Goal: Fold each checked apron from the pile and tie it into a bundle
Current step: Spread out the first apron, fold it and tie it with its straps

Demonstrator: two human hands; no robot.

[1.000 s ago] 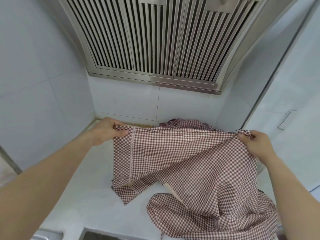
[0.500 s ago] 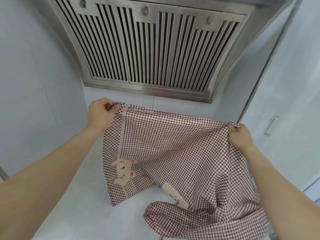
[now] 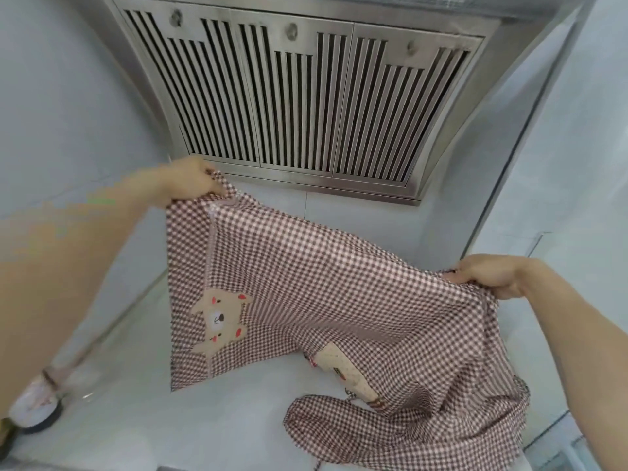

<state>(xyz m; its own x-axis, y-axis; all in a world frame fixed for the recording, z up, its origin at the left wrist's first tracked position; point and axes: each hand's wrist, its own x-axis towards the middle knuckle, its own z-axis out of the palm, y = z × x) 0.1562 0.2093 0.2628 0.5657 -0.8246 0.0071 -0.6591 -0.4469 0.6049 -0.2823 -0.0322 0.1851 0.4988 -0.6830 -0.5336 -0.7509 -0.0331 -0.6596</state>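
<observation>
While I hold the checked apron [image 3: 326,294] spread in the air above the white counter [image 3: 112,433], its brown-and-white gingham hangs in a slanted sheet, high on my left and lower on my right. My left hand [image 3: 190,180] pinches one upper corner just under the range hood [image 3: 306,103], and my right hand [image 3: 489,275] grips the other corner with curled fingers near the right wall. A tan bear patch [image 3: 221,317] with red ears sits on the left part of the cloth, beside a pale vertical seam. Lower down, a cream dotted pocket piece [image 3: 343,368] shows through a fold, and the bottom of the fabric bunches in a heap on the counter at my lower right. At the far left edge, a round white object [image 3: 34,409], blurred, rests on the counter beneath my left forearm.
</observation>
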